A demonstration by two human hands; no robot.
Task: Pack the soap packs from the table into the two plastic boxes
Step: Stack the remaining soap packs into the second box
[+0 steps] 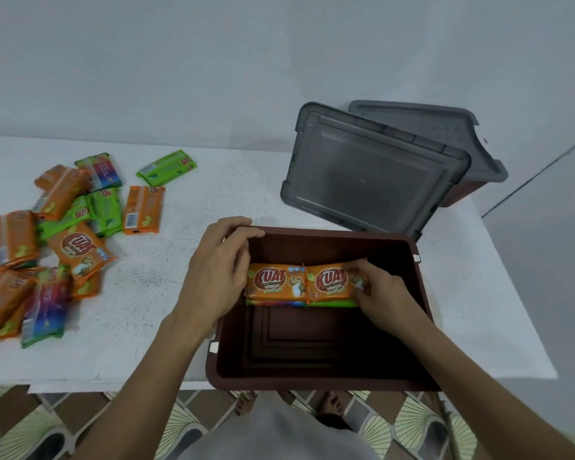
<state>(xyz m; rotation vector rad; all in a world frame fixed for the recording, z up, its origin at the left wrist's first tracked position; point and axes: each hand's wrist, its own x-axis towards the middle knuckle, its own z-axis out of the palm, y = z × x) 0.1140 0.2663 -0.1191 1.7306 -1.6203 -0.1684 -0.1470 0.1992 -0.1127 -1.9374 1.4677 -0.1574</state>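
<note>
Both hands [213, 270] at box [312, 376], right pinching pack [332, 282]

Left hand [213, 277] and right hand [382, 293] bare. Forearms bare all the way to the frame edge. Pale grey plain fabric garment [279, 436] over the torso at bottom centre, with a dark patch on its right side, unclear what. Bare left foot [246, 402] and bare right foot [333, 402], toes showing.

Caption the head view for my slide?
Right hand pinches an orange soap pack beside another in the brown box, left hand at its rim.
</note>
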